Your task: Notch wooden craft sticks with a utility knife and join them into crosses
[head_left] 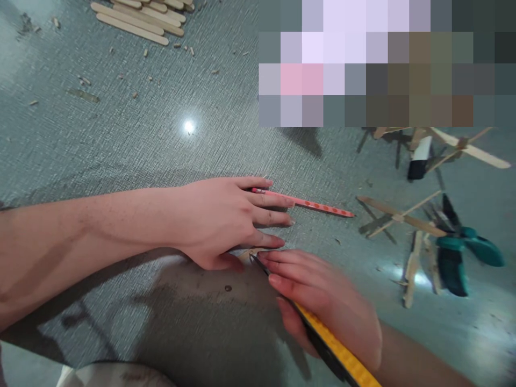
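My left hand (237, 215) lies flat on the grey table with its fingers spread, its upper fingers over the eraser end of a pink pencil (326, 207). My right hand (330, 301) is wrapped round a yellow and black cutter knife (334, 344), whose dark tip points up and left. The tip meets a small light wooden piece (250, 252) just below my left index finger, near the thumb. Most of that piece is hidden by my hands.
Wooden craft sticks (137, 24) are piled at the top left, with small chips around. At right lie green-handled pliers (451, 258), crossed sticks (399, 217), loose stick pieces (413, 269) and a black and white object (420, 158). The upper right is pixelated.
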`<state>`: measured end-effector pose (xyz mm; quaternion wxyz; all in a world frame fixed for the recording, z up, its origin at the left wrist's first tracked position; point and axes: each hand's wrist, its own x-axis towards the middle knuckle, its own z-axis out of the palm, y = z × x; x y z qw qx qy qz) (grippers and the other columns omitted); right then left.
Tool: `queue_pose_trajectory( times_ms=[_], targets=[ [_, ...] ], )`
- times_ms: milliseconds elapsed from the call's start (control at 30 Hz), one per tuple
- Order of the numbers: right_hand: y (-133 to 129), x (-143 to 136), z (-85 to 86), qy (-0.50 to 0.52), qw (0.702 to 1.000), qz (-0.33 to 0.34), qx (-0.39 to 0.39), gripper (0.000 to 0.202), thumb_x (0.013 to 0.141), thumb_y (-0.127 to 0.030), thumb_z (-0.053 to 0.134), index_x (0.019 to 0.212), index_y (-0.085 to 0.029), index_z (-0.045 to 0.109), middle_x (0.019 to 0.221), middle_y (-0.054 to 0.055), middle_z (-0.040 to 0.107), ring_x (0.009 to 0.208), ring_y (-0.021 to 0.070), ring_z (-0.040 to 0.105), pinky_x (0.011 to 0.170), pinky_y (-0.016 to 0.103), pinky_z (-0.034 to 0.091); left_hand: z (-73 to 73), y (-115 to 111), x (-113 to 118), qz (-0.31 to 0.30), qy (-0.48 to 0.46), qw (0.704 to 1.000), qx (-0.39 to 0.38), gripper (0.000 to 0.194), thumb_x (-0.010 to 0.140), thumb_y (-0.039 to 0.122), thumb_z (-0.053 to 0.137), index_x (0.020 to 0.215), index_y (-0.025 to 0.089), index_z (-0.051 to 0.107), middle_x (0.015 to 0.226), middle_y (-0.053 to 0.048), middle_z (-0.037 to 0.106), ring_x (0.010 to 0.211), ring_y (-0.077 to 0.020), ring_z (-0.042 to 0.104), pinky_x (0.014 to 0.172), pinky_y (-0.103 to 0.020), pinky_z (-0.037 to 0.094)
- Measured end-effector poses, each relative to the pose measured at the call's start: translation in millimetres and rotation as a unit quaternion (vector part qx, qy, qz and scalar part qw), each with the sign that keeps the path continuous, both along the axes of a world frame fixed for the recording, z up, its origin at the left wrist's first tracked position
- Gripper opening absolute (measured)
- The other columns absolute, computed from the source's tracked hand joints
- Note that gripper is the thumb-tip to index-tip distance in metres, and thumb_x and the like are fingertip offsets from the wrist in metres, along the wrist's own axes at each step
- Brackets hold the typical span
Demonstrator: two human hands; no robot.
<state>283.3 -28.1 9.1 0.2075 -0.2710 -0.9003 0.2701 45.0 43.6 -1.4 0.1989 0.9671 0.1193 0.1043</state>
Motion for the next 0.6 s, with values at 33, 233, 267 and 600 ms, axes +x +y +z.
queue_pose_trajectory(
  times_ms=[33,233,267,600],
  targets=[
    [-0.1,0.0,0.1,0.0,1.0,0.001,-0.002,0.025,0.08,-0.007,0.057,0.101,-0.018,0.064,0.098,0.008,0.077,0.099,0.0187,0.074,0.089,0.032,0.061,0.1,0.1,0.1,-0.001,0.002,1.0,-0.002,0.053,0.082,0.044,0.063,0.13,0.023,0.063,0.147,-0.007,0.053,0.145,-0.0271,0.04,0.123,-0.047,0.028],
    [0.4,0.1,-0.4,0.004,1.0,0.0,0.0,0.027,0.08,-0.008,0.056,0.103,-0.02,0.062,0.099,0.007,0.077,0.099,0.0185,0.074,0.088,0.032,0.062,-1.0,-0.1,0.4,0.001,-0.017,1.0,-0.014,0.055,0.078,0.043,0.067,0.128,0.022,0.064,0.146,-0.008,0.054,0.143,-0.0285,0.042,0.123,-0.046,0.029],
    [0.5,0.3,-0.5,0.006,1.0,0.002,0.001,0.029,0.08,-0.008,0.056,0.105,-0.02,0.061,0.099,0.007,0.077,0.099,0.0185,0.074,0.088,0.033,0.062,-1.1,0.0,0.5,0.002,-0.016,1.0,-0.016,0.054,0.078,0.043,0.067,0.128,0.022,0.065,0.146,-0.008,0.054,0.143,-0.0284,0.042,0.123,-0.046,0.028],
    [-8.2,-8.0,-0.2,-0.014,0.999,-0.03,0.007,0.019,0.082,-0.009,0.055,0.096,-0.019,0.064,0.091,0.006,0.075,0.091,0.0203,0.073,0.086,0.038,0.06,0.4,-1.0,0.9,0.001,0.021,0.999,-0.024,0.054,0.082,0.045,0.061,0.133,0.026,0.06,0.152,-0.006,0.048,0.147,-0.0244,0.037,0.126,-0.043,0.019]
  ],
)
